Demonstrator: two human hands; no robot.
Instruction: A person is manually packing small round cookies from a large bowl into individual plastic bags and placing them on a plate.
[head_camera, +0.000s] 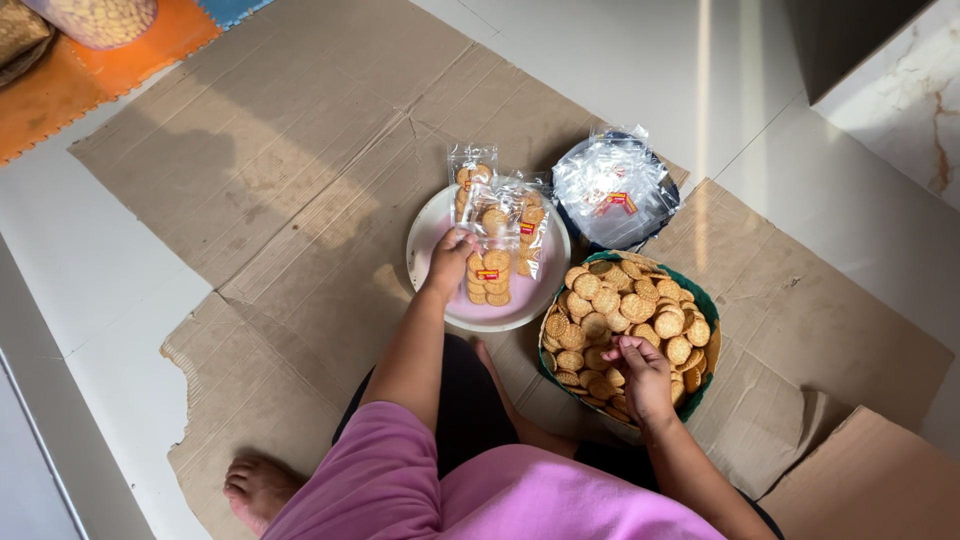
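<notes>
Biscuits (630, 305) partly hide the right hand (640, 372), fingers curled among them in the green bowl (708, 305); at ten o'clock, left hand (450, 258) pinches a biscuit packet (488, 270) on the pink plate (430, 240).

1. A plate (435, 290) lies on the cardboard (300, 180), ahead of the person's knees.
2. Several filled packets (500, 225) lie on the plate, overlapping one another.
3. The left hand (450, 258) rests on the near packet at the plate's left part.
4. A bowl (708, 310) sits just right of the plate, touching it or nearly so.
5. Loose biscuits (620, 310) fill the bowl; the right hand (640, 375) is in them at the near side.
6. A stack of empty bags (615, 185) sits behind the bowl, right of the plate.
7. A foot (258, 490) rests on the cardboard at near left.
</notes>
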